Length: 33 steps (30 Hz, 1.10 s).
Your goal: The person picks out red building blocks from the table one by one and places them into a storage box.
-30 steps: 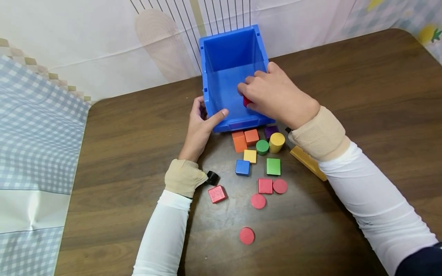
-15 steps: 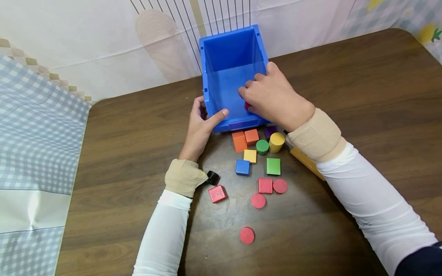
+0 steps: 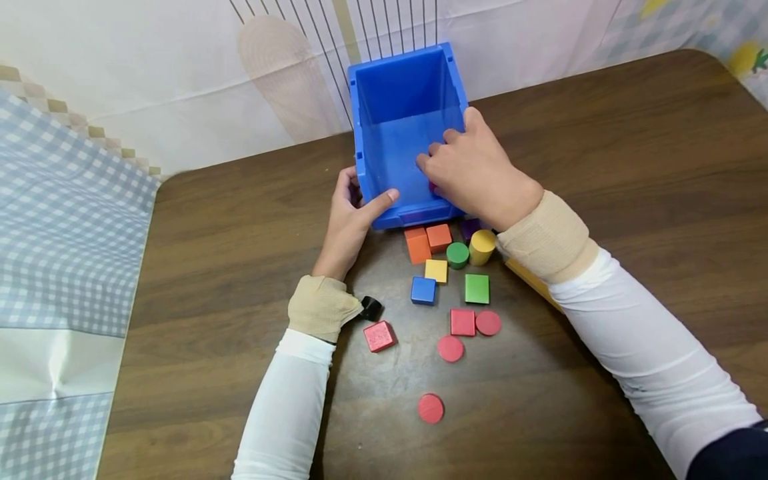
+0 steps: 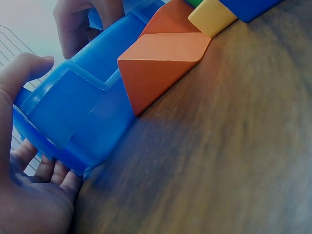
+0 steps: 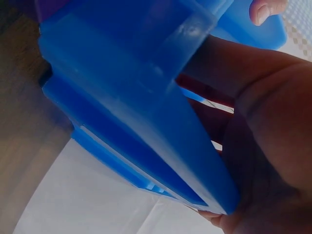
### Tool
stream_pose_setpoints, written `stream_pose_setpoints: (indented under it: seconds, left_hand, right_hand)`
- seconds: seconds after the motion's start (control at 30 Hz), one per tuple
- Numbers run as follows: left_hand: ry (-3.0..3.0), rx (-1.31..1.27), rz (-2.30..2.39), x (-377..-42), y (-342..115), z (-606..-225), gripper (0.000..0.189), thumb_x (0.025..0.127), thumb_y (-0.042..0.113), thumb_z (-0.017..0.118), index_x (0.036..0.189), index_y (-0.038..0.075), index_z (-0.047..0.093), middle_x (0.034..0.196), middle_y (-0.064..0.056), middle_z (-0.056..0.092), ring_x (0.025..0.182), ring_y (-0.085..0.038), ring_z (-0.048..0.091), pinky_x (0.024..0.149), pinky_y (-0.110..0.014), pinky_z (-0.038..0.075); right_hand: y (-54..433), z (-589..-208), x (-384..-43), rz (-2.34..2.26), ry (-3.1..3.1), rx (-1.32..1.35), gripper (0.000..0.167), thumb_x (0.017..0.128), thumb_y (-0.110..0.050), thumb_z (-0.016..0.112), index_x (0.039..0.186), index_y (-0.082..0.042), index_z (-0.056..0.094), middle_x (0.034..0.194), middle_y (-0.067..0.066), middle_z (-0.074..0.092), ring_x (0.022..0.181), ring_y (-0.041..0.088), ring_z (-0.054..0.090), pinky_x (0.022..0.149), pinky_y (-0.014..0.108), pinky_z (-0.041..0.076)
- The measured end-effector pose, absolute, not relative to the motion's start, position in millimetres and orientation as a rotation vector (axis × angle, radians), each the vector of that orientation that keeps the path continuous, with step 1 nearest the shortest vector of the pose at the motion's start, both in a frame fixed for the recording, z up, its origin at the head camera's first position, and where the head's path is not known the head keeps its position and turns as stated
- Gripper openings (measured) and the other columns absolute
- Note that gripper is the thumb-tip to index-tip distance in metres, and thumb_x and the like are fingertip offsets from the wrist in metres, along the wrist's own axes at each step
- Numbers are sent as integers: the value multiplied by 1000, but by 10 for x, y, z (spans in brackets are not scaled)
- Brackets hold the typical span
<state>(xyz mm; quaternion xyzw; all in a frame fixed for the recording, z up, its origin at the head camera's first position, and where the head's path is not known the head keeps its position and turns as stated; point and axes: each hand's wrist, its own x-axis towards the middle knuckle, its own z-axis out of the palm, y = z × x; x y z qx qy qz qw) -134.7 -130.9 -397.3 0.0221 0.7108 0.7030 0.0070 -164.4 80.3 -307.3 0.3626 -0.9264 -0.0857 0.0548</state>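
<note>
In the head view, a blue plastic bin [image 3: 363,179] stands at the back of the table. My left hand [image 3: 351,220] grips its front left corner, thumb over the rim and fingers against the outside, as the left wrist view also shows. My right hand [image 3: 483,170] reaches over the right wall into the bin. Its curled fingers hold a small red block [image 3: 433,187], which is mostly hidden beneath them; its shape does not show. In the right wrist view the bin's side wall [image 5: 141,97] lies close to the palm.
Before the bin lie orange blocks [image 3: 418,247], a green cylinder [image 3: 457,255], a yellow cylinder [image 3: 483,247], a blue cube [image 3: 423,291] and a green block [image 3: 477,289]. Nearer are several red pieces [image 3: 463,323]. A yellow bar [image 3: 534,283] lies partly under the right forearm.
My right hand has shifted slightly lower and toward the front inside the bin, and less of the red block shows. The left hand keeps its grip on the corner.
</note>
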Motion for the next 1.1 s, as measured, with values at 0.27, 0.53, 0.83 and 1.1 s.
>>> stream_pose_setpoints:
  seconds: [0.27,0.53,0.83,1.1]
  left_hand:
    - [2223,65,2201,-1345,-1306,-3998,67,93,24,79,147,4,44,144,-16,55,130,-27,57,112,-47,50]
    - [2227,67,2200,-1332,-1332,-3994,66,92,24,80,146,6,46,144,-16,55,131,-27,57,112,-47,49]
    - [2219,85,2211,-1337,-1380,-3984,68,93,22,79,146,1,43,145,-19,54,132,-31,56,112,-48,49]
    - [2213,85,2214,-1336,-1384,-3986,68,92,21,79,147,1,43,144,-19,54,131,-30,56,111,-47,50]
  right_hand:
    - [795,-3100,-1641,-303,-2838,1087,44,96,-30,77,132,-6,72,116,24,76,110,47,70,97,62,46]
    - [762,-3106,-1642,-321,-2857,1081,41,97,-30,76,130,-6,72,114,23,76,107,43,70,96,59,42]
    - [717,-3084,-1655,-398,-2854,1099,39,97,-30,76,129,-8,73,111,22,77,104,40,69,95,57,41]
    - [709,-3100,-1680,-425,-2852,1087,34,98,-27,75,128,-10,74,111,20,77,102,38,69,92,54,39]
